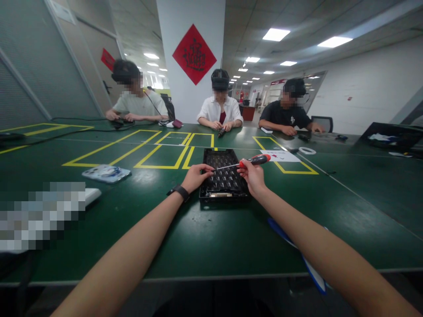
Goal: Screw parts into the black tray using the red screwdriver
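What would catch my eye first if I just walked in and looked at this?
Probably the big red diamond with dark characters on the pale pillar straight ahead. Nearer, the red-and-black screwdriver in the right hand stands out over the black case, its tip near the left hand. Yellow tape outlines mark the green table beyond.

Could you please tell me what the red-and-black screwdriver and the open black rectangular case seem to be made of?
The screwdriver has a smooth, apparently metal shaft, judging by its silvery shine; its handle looks like plastic, possibly rubberised. The case is likely semi-gloss hard plastic, given its moulded-looking edges, though painted metal is possible.
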Tool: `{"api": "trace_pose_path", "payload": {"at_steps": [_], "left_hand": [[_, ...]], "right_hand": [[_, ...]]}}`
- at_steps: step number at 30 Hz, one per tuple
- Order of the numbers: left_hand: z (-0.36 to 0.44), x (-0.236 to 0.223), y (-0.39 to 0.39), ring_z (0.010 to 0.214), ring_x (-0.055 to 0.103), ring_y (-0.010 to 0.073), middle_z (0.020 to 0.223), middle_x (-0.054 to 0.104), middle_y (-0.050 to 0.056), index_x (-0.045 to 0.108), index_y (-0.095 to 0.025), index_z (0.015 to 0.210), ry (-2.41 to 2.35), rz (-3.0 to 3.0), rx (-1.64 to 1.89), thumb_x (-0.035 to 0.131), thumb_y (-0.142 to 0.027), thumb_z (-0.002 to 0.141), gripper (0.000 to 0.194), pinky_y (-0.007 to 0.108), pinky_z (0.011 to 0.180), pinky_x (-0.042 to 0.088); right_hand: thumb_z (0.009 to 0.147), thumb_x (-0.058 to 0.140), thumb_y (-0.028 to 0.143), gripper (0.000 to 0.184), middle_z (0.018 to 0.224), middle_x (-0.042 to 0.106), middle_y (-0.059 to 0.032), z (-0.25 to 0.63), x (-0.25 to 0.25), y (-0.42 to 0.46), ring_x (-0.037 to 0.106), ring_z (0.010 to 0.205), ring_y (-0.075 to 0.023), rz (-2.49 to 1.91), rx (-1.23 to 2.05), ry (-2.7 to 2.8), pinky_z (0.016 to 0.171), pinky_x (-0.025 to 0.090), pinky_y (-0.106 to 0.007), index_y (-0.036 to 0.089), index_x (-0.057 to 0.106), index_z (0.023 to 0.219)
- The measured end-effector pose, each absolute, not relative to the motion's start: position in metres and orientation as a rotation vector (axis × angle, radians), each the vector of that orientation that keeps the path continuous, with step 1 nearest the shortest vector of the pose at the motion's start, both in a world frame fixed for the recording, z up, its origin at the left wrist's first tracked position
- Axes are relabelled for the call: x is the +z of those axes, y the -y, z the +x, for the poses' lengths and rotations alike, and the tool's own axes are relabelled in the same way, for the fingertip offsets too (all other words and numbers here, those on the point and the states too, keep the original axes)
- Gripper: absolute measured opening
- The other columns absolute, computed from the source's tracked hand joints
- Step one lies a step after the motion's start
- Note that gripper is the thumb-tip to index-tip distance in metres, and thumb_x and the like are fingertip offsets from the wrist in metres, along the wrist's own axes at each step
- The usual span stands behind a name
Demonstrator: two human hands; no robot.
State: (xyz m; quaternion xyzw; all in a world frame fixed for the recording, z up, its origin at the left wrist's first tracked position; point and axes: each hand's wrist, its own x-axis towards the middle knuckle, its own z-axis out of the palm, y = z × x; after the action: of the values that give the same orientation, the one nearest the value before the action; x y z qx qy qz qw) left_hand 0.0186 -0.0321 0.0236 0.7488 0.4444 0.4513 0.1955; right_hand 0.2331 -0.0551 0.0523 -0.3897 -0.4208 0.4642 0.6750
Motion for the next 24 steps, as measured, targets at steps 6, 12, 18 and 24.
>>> {"api": "trace_pose_path", "payload": {"at_steps": [6, 12, 18, 24], "left_hand": [[0.0193, 0.0227, 0.0323, 0.086, 0.062, 0.0192, 0.089, 0.07, 0.003, 0.069, -0.019, 0.085, -1.256, 2.101, 1.285, 0.059, -0.029, 0.073, 0.018, 0.035, 0.087, 0.044], [0.0209, 0.0242, 0.0345, 0.086, 0.06, 0.0192, 0.086, 0.069, 0.003, 0.069, -0.02, 0.081, -1.283, 2.138, 1.328, 0.061, -0.029, 0.072, 0.015, 0.034, 0.086, 0.043], [0.0201, 0.0263, 0.0369, 0.085, 0.057, 0.0185, 0.083, 0.066, 0.002, 0.066, -0.021, 0.078, -1.237, 2.242, 1.352, 0.06, -0.028, 0.074, 0.01, 0.034, 0.082, 0.043], [0.0208, 0.0293, 0.0385, 0.088, 0.054, 0.0187, 0.085, 0.063, 0.002, 0.068, -0.023, 0.076, -1.251, 2.407, 1.347, 0.061, -0.023, 0.074, 0.007, 0.036, 0.085, 0.041]], "right_hand": [[0.068, 0.065, 0.031, 0.018, 0.061, 0.064, -0.0015, 0.2333, 0.0526, 0.0543, 0.056, 0.047, -0.0084, -0.868, 1.054, 0.931, 0.04, 0.043, -0.017, 0.015, 0.058, 0.069], [0.068, 0.063, 0.032, 0.018, 0.061, 0.065, -0.0016, 0.2339, 0.0511, 0.0534, 0.056, 0.046, -0.0082, -0.875, 1.039, 0.936, 0.039, 0.042, -0.017, 0.015, 0.058, 0.07], [0.069, 0.063, 0.033, 0.019, 0.061, 0.064, -0.0016, 0.2329, 0.0512, 0.054, 0.055, 0.047, -0.0077, -0.877, 1.039, 0.933, 0.041, 0.042, -0.017, 0.014, 0.059, 0.068], [0.069, 0.062, 0.034, 0.02, 0.06, 0.062, -0.0003, 0.2329, 0.0528, 0.0562, 0.054, 0.048, -0.0077, -0.881, 1.025, 0.947, 0.041, 0.041, -0.017, 0.015, 0.057, 0.07]]}}
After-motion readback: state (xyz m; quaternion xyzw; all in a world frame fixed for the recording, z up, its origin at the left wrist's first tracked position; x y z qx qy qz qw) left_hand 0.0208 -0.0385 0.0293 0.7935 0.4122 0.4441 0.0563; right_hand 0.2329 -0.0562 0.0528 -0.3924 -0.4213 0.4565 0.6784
